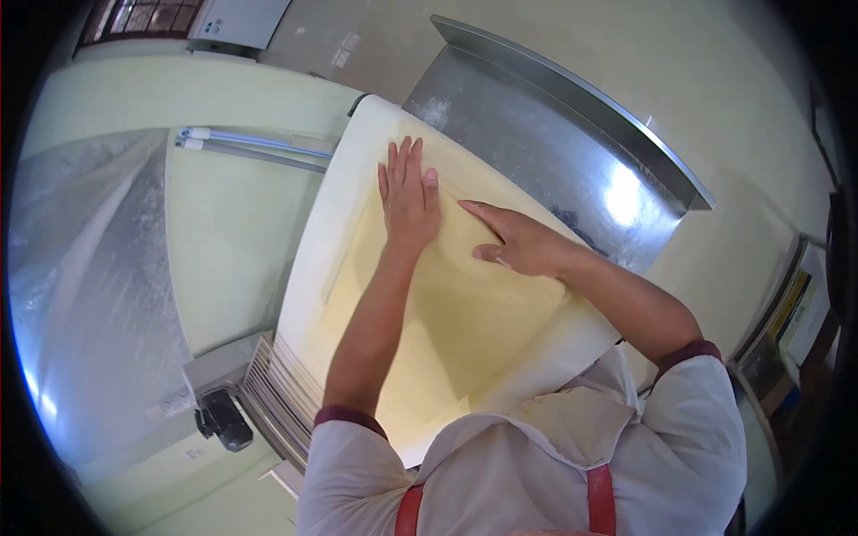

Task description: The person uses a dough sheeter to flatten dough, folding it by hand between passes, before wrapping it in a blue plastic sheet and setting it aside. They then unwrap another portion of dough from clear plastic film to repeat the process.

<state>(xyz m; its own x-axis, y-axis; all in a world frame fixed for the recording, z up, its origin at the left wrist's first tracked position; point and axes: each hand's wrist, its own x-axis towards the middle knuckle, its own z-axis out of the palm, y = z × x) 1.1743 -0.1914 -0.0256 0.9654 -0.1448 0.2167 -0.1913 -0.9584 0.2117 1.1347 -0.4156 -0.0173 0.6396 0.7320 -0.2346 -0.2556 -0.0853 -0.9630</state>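
A wide, pale yellow sheet of dough [474, 313] lies flat over a white belt or cloth surface [299, 295]. My left hand [411, 201] rests flat near the sheet's far end, fingers stretched out and holding nothing. To its right, my right hand [527, 246] is over the dough near its right edge, with the index finger extended and the thumb apart. Its other fingers are partly hidden beneath it. Nothing shows in its grasp.
Beyond the belt on the right is a metal tray with a raised rim [572, 98], dusted with flour. Metal guard bars [277, 384] and a black motor-like part [223, 420] are at lower left. Pale blue-and-white poles [259, 143] stick out at left, near plastic sheeting [89, 259].
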